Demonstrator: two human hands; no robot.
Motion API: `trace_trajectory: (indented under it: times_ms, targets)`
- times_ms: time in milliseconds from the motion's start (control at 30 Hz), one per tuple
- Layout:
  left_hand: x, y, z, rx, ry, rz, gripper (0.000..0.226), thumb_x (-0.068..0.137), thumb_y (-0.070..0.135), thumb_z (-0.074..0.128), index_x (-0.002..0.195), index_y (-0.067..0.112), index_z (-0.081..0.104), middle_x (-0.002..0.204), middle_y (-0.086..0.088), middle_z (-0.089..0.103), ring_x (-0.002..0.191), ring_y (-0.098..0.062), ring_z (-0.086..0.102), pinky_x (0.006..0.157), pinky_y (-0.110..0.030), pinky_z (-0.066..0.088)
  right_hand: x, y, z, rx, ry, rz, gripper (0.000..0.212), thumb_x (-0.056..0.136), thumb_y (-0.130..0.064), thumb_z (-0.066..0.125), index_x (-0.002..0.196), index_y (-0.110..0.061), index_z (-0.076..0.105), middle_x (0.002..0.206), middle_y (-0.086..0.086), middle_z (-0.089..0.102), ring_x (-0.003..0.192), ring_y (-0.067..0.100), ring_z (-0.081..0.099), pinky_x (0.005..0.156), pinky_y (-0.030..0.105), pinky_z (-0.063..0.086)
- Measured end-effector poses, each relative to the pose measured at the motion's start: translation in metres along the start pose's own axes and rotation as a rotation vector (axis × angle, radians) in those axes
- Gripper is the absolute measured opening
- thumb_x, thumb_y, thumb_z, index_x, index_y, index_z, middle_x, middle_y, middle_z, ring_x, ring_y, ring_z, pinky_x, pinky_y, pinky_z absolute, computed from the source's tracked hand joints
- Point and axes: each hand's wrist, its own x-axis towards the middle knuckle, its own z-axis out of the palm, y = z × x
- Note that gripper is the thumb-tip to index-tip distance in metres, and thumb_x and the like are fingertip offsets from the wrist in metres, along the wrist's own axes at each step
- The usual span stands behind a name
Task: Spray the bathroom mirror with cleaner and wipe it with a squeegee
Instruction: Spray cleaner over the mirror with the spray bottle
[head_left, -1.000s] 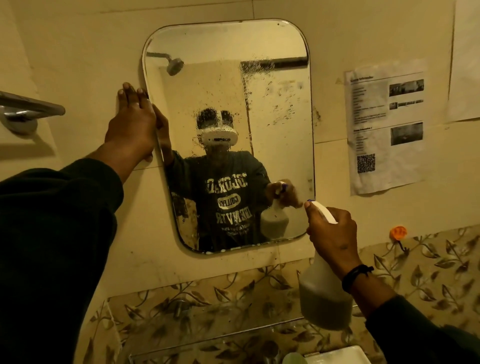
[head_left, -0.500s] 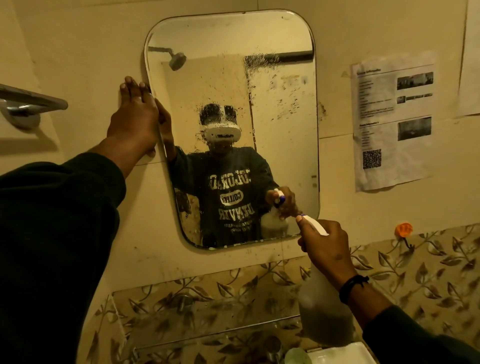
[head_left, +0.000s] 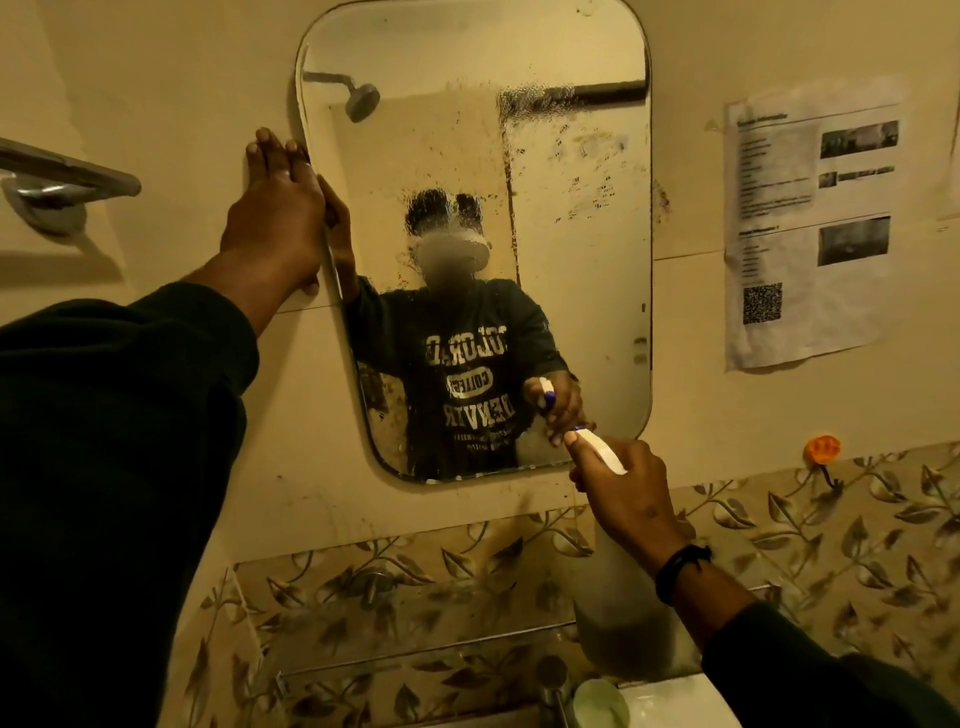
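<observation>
- Spray bottle (head_left: 618, 587): lowered since the earlier frame, nozzle now level with the bottom edge of the mirror (head_left: 587, 291).
- Right hand (head_left: 626, 499): clenched round the bottle neck; glass lies ahead, up-left.
- Left hand (head_left: 278, 208): fingers straight, pressed flat at the mirror's left edge.

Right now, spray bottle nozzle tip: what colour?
Blue tip on the white spray bottle, clearest reflected in the mirror, head view.

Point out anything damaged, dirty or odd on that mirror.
The mirror has dark speckled blotches across its upper right, and a dark vertical streak down the middle. Fine droplets mist its centre. Nothing looks cracked.
</observation>
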Motion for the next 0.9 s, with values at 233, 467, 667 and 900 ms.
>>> trace_trajectory:
  times_ms: [233, 467, 667, 900]
  targets:
    - [0.0, 0.0, -0.001, -0.003, -0.001, 0.0, 0.117, 0.069, 0.004, 0.083, 0.154, 0.002, 0.003, 0.159, -0.026, 0.002, 0.148, -0.04, 0.001, 0.109, -0.054, 0.034, 0.0, -0.004, 0.016, 0.048, 0.007, 0.029, 0.03, 0.094, -0.033, 0.061, 0.074, -0.012, 0.065, 0.068, 0.016, 0.066, 0.062, 0.032, 0.065, 0.052, 0.033, 0.05]
    - [0.0, 0.0, -0.002, 0.003, -0.017, 0.0, 0.121, 0.066, 0.004, 0.085, 0.154, 0.002, 0.003, 0.159, -0.026, 0.002, 0.148, -0.041, 0.003, 0.109, -0.055, 0.035, -0.013, -0.025, 0.043, 0.148, -0.277, -0.049, 0.032, 0.094, -0.035, 0.06, 0.079, -0.008, 0.068, 0.073, 0.014, 0.069, 0.068, 0.028, 0.066, 0.062, 0.038, 0.056]
    - [-0.003, 0.002, -0.004, 0.017, -0.018, -0.009, 0.118, 0.067, 0.005, 0.086, 0.154, 0.003, 0.006, 0.158, -0.027, 0.005, 0.146, -0.043, 0.011, 0.108, -0.054, 0.037, -0.024, -0.033, 0.067, 0.151, -0.235, -0.002, 0.033, 0.095, -0.036, 0.059, 0.074, -0.011, 0.063, 0.062, 0.008, 0.06, 0.055, 0.019, 0.058, 0.051, 0.029, 0.046]
    - [-0.002, 0.002, -0.002, 0.026, -0.002, -0.014, 0.113, 0.073, 0.003, 0.081, 0.154, 0.003, 0.002, 0.16, -0.024, -0.004, 0.148, -0.039, 0.003, 0.11, -0.05, 0.035, -0.033, -0.051, 0.083, 0.15, -0.306, -0.097, 0.037, 0.094, -0.043, 0.058, 0.084, -0.008, 0.066, 0.074, 0.016, 0.067, 0.07, 0.033, 0.065, 0.06, 0.048, 0.054]
